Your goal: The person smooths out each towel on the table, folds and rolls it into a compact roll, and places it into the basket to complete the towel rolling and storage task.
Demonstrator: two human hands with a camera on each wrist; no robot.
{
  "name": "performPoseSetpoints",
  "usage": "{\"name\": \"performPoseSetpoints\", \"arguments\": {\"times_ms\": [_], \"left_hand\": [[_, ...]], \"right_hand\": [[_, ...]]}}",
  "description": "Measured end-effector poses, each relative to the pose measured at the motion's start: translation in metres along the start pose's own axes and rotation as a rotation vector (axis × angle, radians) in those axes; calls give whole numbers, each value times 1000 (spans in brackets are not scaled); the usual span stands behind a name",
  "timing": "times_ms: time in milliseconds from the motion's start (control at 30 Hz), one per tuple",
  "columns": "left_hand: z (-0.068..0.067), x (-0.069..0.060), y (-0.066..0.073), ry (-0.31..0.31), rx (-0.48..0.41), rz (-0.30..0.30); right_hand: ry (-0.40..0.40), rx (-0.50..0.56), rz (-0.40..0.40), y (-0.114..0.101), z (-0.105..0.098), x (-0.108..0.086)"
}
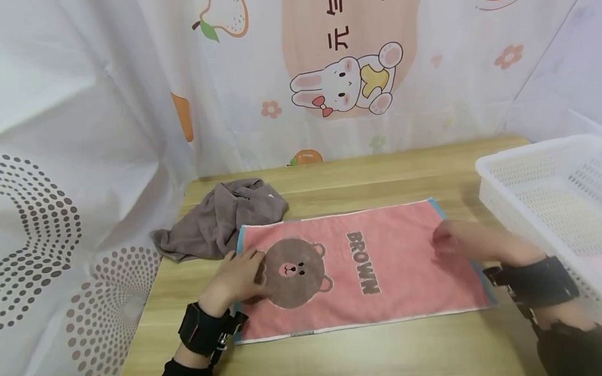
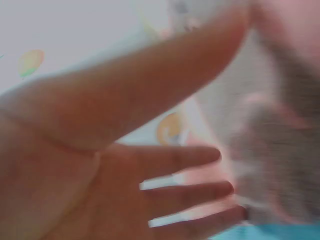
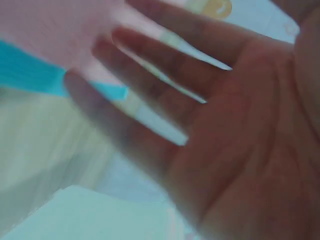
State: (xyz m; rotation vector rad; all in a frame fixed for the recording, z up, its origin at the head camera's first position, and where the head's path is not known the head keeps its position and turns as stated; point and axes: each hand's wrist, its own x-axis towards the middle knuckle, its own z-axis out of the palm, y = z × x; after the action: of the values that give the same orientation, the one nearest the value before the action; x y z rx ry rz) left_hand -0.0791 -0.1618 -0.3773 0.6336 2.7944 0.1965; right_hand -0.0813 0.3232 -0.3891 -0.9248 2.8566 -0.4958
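Where the pink towel (image 1: 402, 229) lies, head view: spread flat on the worktop (image 1: 386, 354), bear print (image 1: 294, 274) toward its left end, BROWN lettering (image 1: 363, 263) near the middle, blue strips at both ends.
Left hand (image 1: 239, 276), head view: on the towel's left end, overlapping the bear's edge; fingers loose, no pinch visible.
Right hand (image 1: 462, 240), head view: at the towel's right end; motion-blurred, can't tell if touching.
Grey-brown cloth (image 1: 222, 215), head view: crumpled, behind the towel's left end; can't tell if it touches.
White basket (image 1: 505, 194), head view: right of the towel, cut off by frame; pinkish patch inside, can't tell what.
Curtain (image 1: 237, 74), head view: backdrop, sideways rabbit print (image 1: 347, 84).
Left wrist view: thumb (image 2: 165, 80) wide of the fingers (image 2: 190, 195), these straight and spread; towel beyond, blurry; nothing held.
Right wrist view: palm in sight, fingers straight and apart, tips by the towel's blue strip (image 3: 30, 70); contact unclear, nothing held.
Step in hand: probably flattening or squaring the towel; looks nearly laid out.
Next move: if folding or lifting follows, would call for fingertips under an edge and a pinch, without bunching the fabric.
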Motion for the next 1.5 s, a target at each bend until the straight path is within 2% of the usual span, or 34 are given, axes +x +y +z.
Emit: {"name": "performPoseSetpoints", "arguments": {"times_ms": [67, 100, 167, 233, 300, 367, 500, 633, 733, 967, 1033, 1133, 1267, 1433, 1500], "left_hand": [[-3, 6, 5, 130, 63, -30], [-4, 11, 6, 199, 85, -44], [-4, 20, 7, 321, 119, -57], [-3, 29, 5, 395, 115, -74], [-2, 37, 2, 429, 102, -81], [1, 43, -2, 432, 82, -91], [5, 49, -14, 412, 12, -132], [7, 53, -28, 378, -140, -198], [6, 56, -41, 335, -264, -215], [1, 59, -76, 247, -538, -128], [0, 58, -81, 240, -606, -107], [-2, 55, -83, 231, -693, -93], [-7, 48, -85, 241, -738, -83], [-16, 34, -87, 290, -760, -75], [-20, 28, -86, 301, -768, -61]], "right_hand": [[19, 51, 35, 8, -7, 12], [35, 81, 95, 11, -10, 17], [68, 60, 115, 18, -12, 28], [78, 27, 112, 27, -11, 35], [71, 14, 101, 37, -6, 38], [59, 10, 78, 45, 1, 39], [74, 68, 85, 57, 12, 36], [80, 118, 149, 67, 17, 30], [67, 134, 196, 73, 15, 28], [62, 247, 347, 76, 6, 29], [87, 282, 369, 77, 7, 28], [179, 320, 375, 80, 9, 25], [287, 345, 384, 80, 5, 21], [279, 403, 400, 70, -11, 17], [259, 438, 380, 61, -19, 14]]}}
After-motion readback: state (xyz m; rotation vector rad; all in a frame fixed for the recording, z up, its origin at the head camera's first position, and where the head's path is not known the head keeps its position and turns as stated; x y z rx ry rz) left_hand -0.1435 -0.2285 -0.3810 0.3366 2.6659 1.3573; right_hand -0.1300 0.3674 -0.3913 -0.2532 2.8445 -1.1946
